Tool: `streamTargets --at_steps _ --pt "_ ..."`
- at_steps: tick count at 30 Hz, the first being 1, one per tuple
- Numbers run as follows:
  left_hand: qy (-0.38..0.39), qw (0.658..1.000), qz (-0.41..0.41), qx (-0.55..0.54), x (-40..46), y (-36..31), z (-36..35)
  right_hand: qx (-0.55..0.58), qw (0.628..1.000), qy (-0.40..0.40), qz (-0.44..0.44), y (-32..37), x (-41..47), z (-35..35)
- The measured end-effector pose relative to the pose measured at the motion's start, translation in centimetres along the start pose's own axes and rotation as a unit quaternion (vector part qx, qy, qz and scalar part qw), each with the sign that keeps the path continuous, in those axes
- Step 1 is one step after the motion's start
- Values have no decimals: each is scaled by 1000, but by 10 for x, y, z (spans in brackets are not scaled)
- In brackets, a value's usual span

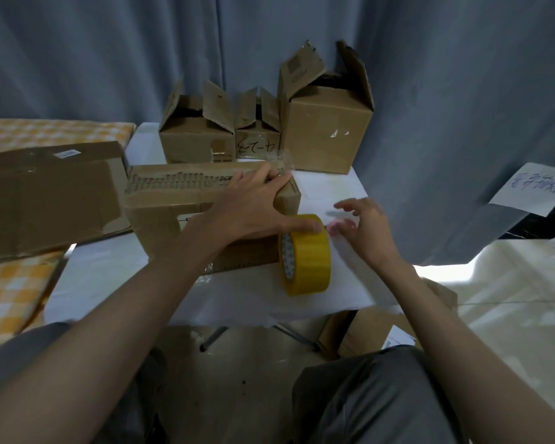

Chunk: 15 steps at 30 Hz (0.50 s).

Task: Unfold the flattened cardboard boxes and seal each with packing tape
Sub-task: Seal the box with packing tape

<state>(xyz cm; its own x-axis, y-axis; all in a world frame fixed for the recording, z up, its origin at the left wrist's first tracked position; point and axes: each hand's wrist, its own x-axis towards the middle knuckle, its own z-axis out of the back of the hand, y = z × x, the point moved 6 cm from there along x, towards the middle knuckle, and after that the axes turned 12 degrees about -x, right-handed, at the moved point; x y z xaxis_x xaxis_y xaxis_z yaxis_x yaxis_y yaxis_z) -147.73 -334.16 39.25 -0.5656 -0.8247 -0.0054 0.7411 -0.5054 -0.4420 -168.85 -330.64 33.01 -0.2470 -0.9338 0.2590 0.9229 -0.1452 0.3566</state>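
A brown cardboard box [180, 203] lies on the white table [321, 193], its top closed with torn tape marks. My left hand [253, 206] rests spread over its right end, fingers straight on the top edge and thumb touching the yellow tape roll [306, 254]. The roll stands on edge against the box's right side. My right hand [364, 229] hovers just right of the roll, blurred, fingers loosely curled and holding nothing that I can make out. A flattened cardboard box [45, 193] lies at the left.
Three opened cardboard boxes [324, 129] stand along the table's far edge before a grey curtain. A yellow checked cloth [16, 290] covers the surface to the left. More cardboard [362, 334] lies on the floor under the table's right side. A handwritten paper [532, 187] sits at right.
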Motion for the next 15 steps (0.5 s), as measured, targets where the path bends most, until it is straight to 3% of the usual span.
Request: streamTargets --at_steps 2,4,7,15 --pt "-1 1000 3 -2 1 1 -1 139 989 30 -49 17 -2 12" --pt "-1 1000 2 -1 1 1 -2 280 943 144 -108 35 -8 11" --pt "1 1000 1 2 1 1 -3 322 908 235 -130 52 -15 9" --pt "-18 1000 -5 -5 3 4 -5 362 881 240 -185 57 -17 10"
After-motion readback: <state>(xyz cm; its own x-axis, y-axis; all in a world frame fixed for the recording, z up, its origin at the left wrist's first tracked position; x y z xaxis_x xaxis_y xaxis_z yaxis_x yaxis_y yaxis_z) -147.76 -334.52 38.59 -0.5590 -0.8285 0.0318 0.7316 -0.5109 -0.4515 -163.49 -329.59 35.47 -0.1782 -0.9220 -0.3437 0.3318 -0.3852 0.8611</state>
